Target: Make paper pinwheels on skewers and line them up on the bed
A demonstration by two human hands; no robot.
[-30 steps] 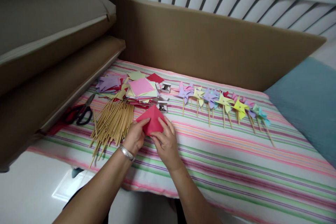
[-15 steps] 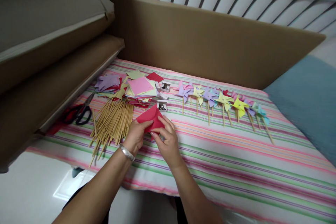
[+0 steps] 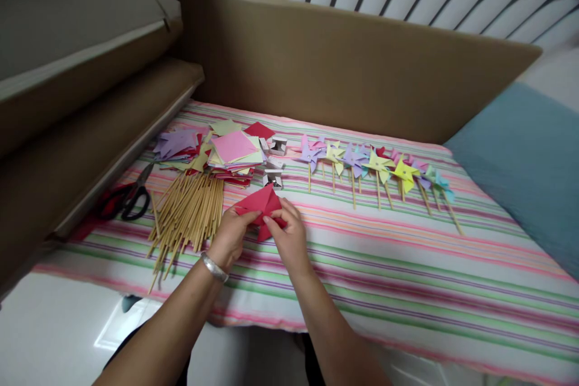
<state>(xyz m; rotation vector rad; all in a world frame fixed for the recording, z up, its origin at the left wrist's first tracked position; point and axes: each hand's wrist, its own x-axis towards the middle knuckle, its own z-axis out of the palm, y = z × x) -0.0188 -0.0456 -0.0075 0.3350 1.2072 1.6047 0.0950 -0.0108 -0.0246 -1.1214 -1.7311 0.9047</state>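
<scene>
Between both hands, over the striped cloth, is a piece of red paper (image 3: 259, 201) with corners bent in toward its middle. My left hand (image 3: 233, 234) grips its left side, thumb lying on top. My right hand (image 3: 288, 230) pinches the right side, its thumb pressed near the paper's centre. The fingers beneath the paper are hidden. Just left of my left hand lies a loose pile of thin wooden sticks (image 3: 190, 211). Behind the paper sit small white boxes, the nearer one (image 3: 272, 178) holding tiny metallic pieces. A stack of coloured paper squares (image 3: 235, 148) is behind the sticks.
Black-handled scissors (image 3: 131, 196) lie at the left. Purple cut papers (image 3: 176, 143) are beside the stack. Several paper pinwheels on sticks (image 3: 380, 164) form a row at the right. A brown board (image 3: 339, 66) stands behind, brown cushions (image 3: 113, 114) rise at left, and a blue cushion (image 3: 520, 163) at right.
A red flap now points down below my fingers, and my right thumb has come in toward the paper's centre. The whole view has shifted slightly.
</scene>
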